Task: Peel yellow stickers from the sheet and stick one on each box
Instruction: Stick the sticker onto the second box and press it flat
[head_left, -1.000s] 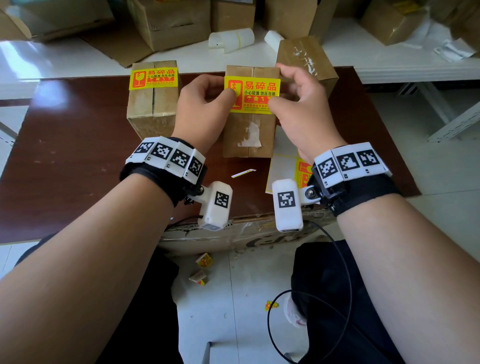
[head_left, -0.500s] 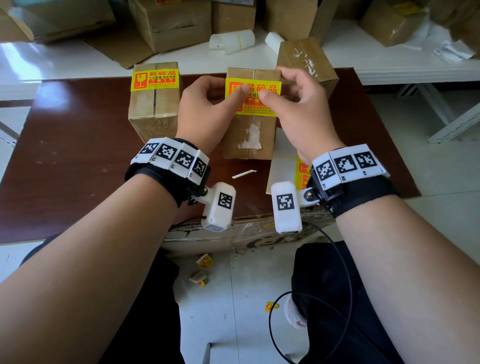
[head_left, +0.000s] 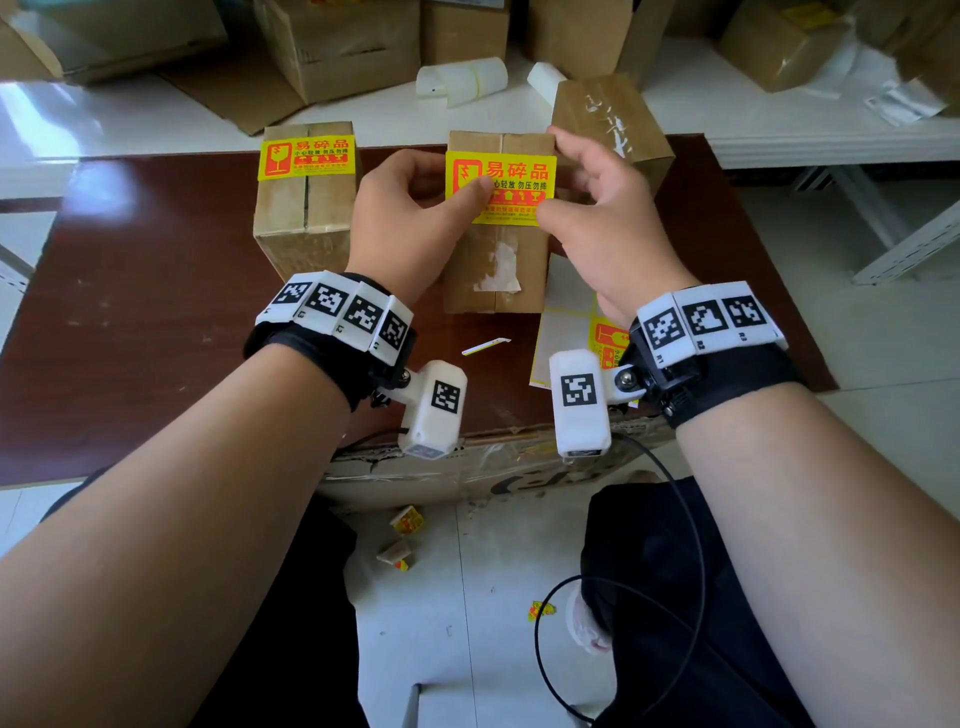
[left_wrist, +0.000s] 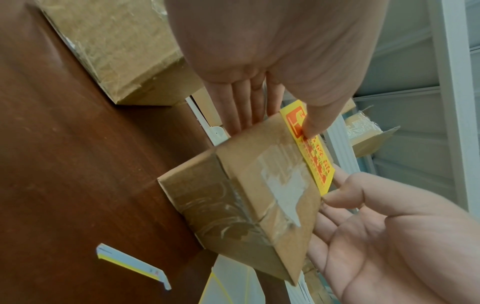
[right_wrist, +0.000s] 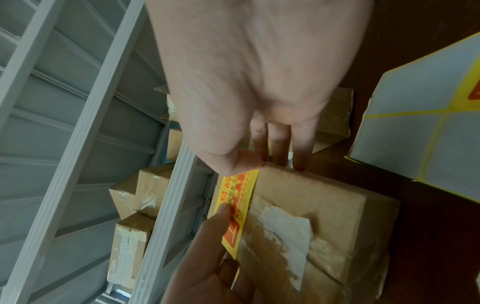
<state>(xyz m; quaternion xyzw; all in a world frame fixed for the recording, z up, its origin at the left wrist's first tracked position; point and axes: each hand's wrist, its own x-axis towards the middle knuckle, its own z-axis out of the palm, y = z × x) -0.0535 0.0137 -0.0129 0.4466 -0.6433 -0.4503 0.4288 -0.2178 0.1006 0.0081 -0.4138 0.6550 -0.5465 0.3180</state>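
I am seated at a dark brown table (head_left: 130, 291), and everything here is placed relative to the middle box (head_left: 496, 270), a small upright cardboard carton wrapped in glossy clear tape with a torn white label scrap on its top face. A yellow sticker (head_left: 511, 189) with red printing lies across the far part of that face. My left hand (head_left: 410, 218) is at the sticker's left end, thumb pressing flat on the print while the straight fingers rest against the box's far left side. My right hand (head_left: 602, 223) is at the sticker's right end, thumb and forefinger pinching its near right corner, the other fingers reaching down the box's right side. From the wrist views the sticker's near edge looks lifted off the cardboard, so I judge it not fully stuck. It should handle as thin, light, floppy film, tacky underneath and quick to crease; best held by the very corners and smoothed outward from the middle. The box looks light and stiff, though the tape may be slippery. Left of the middle box stands another box (head_left: 306, 208) already wearing its yellow sticker. Right of and behind it a third box (head_left: 618, 124) shows none. The sticker sheet (head_left: 566, 317), mostly bare glossy backing, lies just right of the middle box, partly under my right wrist.
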